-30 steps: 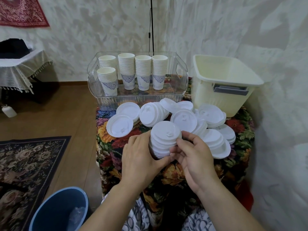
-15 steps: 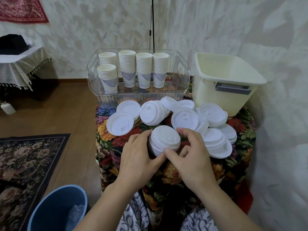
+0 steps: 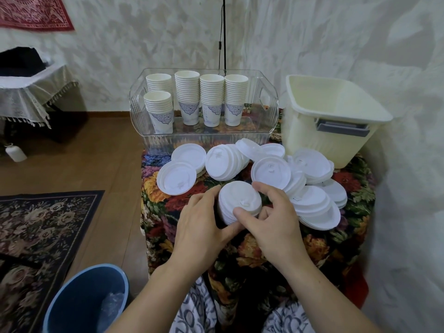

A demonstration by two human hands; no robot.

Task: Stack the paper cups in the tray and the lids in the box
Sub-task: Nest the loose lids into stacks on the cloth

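Head view: five cup stacks (image 3: 199,99) in one tray (image 3: 269,116), two hands gripping lids (image 3: 239,205).

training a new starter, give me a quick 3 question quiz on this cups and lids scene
1. True or false: the box already holds lids.
2. How many cup stacks stand in the tray? A) three B) five C) seven
3. What do the left hand and right hand hold between them?

Key
1. False: what shows of the box's inside is bare, and the loose lids lie on the table.
2. B: four at the back, one in front on the left.
3. A lid stack, gripped from both sides near the table's front edge.
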